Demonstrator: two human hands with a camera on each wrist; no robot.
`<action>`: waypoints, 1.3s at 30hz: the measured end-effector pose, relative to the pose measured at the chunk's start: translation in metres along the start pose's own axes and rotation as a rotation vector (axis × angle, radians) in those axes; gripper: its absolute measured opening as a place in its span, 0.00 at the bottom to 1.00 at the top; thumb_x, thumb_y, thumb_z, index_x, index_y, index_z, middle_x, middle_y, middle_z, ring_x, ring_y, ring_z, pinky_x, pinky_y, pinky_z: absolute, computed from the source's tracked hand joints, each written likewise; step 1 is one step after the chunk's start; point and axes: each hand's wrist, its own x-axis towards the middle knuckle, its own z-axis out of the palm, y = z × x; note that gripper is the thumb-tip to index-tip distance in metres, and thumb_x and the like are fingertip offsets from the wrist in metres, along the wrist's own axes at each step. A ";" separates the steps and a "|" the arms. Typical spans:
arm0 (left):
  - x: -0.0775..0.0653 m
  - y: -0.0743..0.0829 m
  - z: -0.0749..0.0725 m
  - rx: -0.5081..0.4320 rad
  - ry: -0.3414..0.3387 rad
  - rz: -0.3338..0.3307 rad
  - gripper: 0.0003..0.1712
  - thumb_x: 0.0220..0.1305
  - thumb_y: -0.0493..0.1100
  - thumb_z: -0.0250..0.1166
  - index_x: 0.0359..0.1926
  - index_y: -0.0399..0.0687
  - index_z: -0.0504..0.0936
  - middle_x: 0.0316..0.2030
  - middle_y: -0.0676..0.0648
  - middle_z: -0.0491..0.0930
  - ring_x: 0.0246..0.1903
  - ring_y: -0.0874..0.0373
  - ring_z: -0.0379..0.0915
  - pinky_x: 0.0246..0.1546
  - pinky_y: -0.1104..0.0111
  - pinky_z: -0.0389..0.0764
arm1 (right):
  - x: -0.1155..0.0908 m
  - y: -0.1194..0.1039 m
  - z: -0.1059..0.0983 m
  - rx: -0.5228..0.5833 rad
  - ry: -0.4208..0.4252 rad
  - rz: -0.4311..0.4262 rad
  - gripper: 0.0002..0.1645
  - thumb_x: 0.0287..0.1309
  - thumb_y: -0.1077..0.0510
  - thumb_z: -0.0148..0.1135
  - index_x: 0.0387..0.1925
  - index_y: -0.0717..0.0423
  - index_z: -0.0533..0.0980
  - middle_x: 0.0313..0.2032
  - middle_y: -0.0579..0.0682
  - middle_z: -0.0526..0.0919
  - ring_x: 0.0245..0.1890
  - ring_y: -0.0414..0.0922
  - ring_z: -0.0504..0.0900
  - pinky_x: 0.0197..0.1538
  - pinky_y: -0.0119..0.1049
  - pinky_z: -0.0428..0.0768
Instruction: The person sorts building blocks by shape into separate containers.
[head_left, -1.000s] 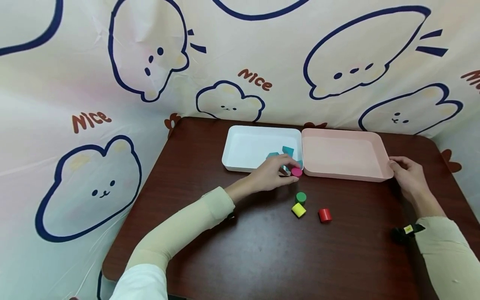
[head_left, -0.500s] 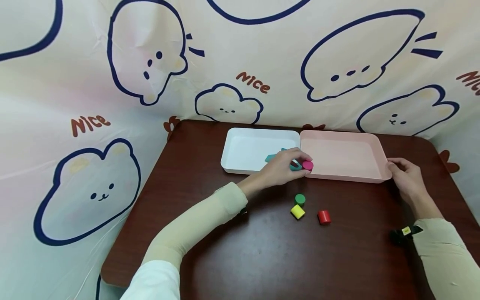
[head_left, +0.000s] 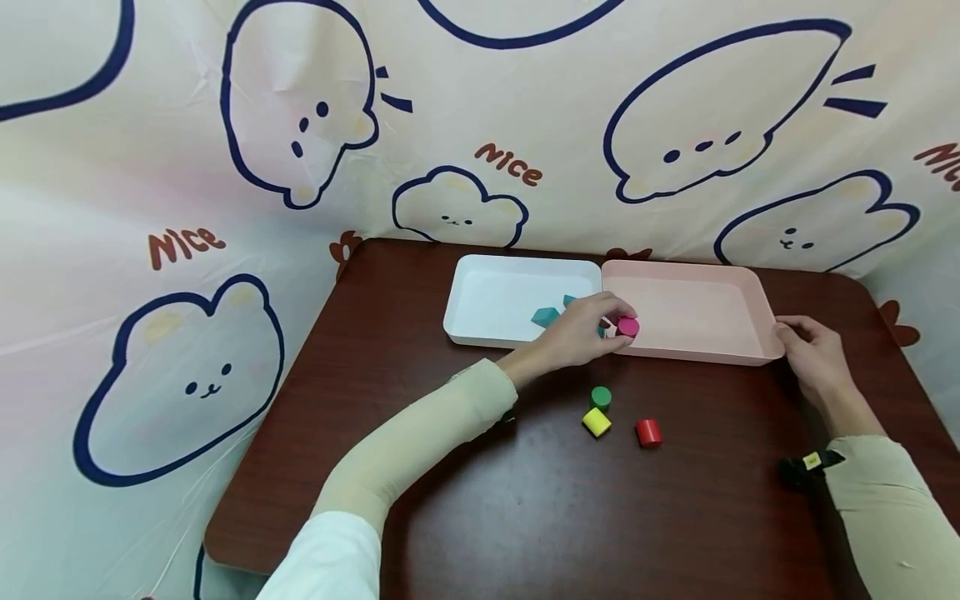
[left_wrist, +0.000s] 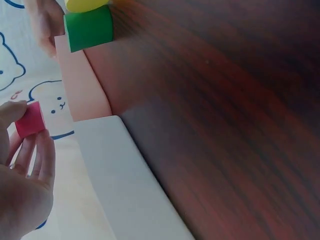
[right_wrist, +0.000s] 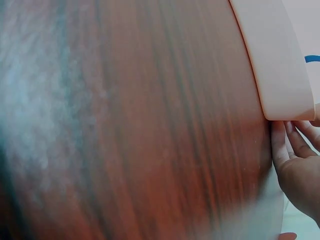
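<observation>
My left hand (head_left: 579, 332) pinches a pink cylinder block (head_left: 627, 327) between thumb and fingertips, raised over the near left corner of the pink tray (head_left: 686, 308). In the left wrist view the block (left_wrist: 30, 120) is clear of both trays. My right hand (head_left: 819, 354) holds the pink tray by its right end; in the right wrist view the fingers (right_wrist: 295, 142) meet that end wall. Left of the pink tray stands the white tray (head_left: 495, 292), with several teal blocks (head_left: 546, 317) inside, partly hidden behind my left hand.
A green cylinder block (head_left: 601, 397) and a yellow one (head_left: 597, 422) lie close together in front of the trays on the dark wooden table (head_left: 525, 517). To their right lies a red cylinder block (head_left: 648, 432). A patterned curtain (head_left: 570, 108) hangs behind the table.
My left hand has carried the pink block rightward, from the white tray's near right corner to over the pink tray. My right hand has stayed at the pink tray's end.
</observation>
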 end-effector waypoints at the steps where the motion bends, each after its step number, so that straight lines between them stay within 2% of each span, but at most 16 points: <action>1: 0.001 0.000 0.001 0.006 0.000 -0.007 0.20 0.69 0.43 0.74 0.58 0.44 0.83 0.49 0.50 0.81 0.48 0.60 0.81 0.50 0.71 0.83 | 0.000 0.000 0.000 0.005 -0.004 -0.001 0.11 0.81 0.51 0.51 0.55 0.46 0.77 0.46 0.33 0.74 0.41 0.29 0.74 0.39 0.16 0.76; 7: 0.010 -0.003 0.009 0.020 -0.014 -0.091 0.21 0.70 0.45 0.74 0.60 0.47 0.82 0.50 0.53 0.80 0.49 0.64 0.79 0.48 0.82 0.77 | 0.000 -0.002 -0.001 0.001 -0.015 -0.005 0.13 0.82 0.50 0.50 0.56 0.48 0.76 0.46 0.35 0.74 0.42 0.29 0.74 0.40 0.16 0.76; 14: 0.014 -0.010 0.018 0.025 -0.031 -0.148 0.21 0.70 0.46 0.73 0.60 0.48 0.82 0.50 0.54 0.80 0.49 0.65 0.78 0.47 0.83 0.76 | -0.003 0.001 -0.002 -0.006 -0.015 0.003 0.15 0.82 0.50 0.49 0.57 0.51 0.76 0.46 0.34 0.73 0.42 0.28 0.74 0.40 0.16 0.77; 22: 0.012 -0.017 0.022 0.031 -0.032 -0.121 0.20 0.71 0.46 0.73 0.60 0.47 0.82 0.49 0.54 0.80 0.46 0.65 0.76 0.46 0.82 0.75 | -0.001 0.000 -0.001 0.005 -0.003 -0.008 0.10 0.82 0.51 0.49 0.53 0.44 0.76 0.47 0.36 0.75 0.42 0.28 0.74 0.40 0.16 0.76; 30: 0.011 -0.021 0.024 0.060 -0.043 -0.146 0.20 0.70 0.47 0.74 0.59 0.49 0.82 0.49 0.54 0.81 0.45 0.65 0.75 0.46 0.82 0.75 | 0.000 -0.001 -0.001 -0.020 -0.006 -0.005 0.18 0.82 0.49 0.49 0.60 0.53 0.75 0.47 0.36 0.73 0.43 0.29 0.73 0.40 0.16 0.76; 34: 0.011 -0.021 0.024 0.064 -0.056 -0.150 0.20 0.70 0.46 0.74 0.59 0.49 0.82 0.50 0.54 0.80 0.44 0.64 0.75 0.46 0.82 0.75 | 0.000 -0.001 -0.002 -0.034 -0.012 -0.009 0.22 0.82 0.49 0.48 0.63 0.59 0.74 0.49 0.39 0.73 0.43 0.30 0.73 0.40 0.16 0.76; 39: 0.011 -0.022 0.026 0.058 -0.051 -0.143 0.21 0.69 0.45 0.75 0.59 0.48 0.82 0.51 0.53 0.81 0.48 0.64 0.76 0.51 0.83 0.74 | -0.001 -0.001 -0.002 -0.048 -0.016 -0.009 0.25 0.83 0.48 0.47 0.65 0.63 0.72 0.53 0.44 0.73 0.43 0.30 0.73 0.40 0.17 0.76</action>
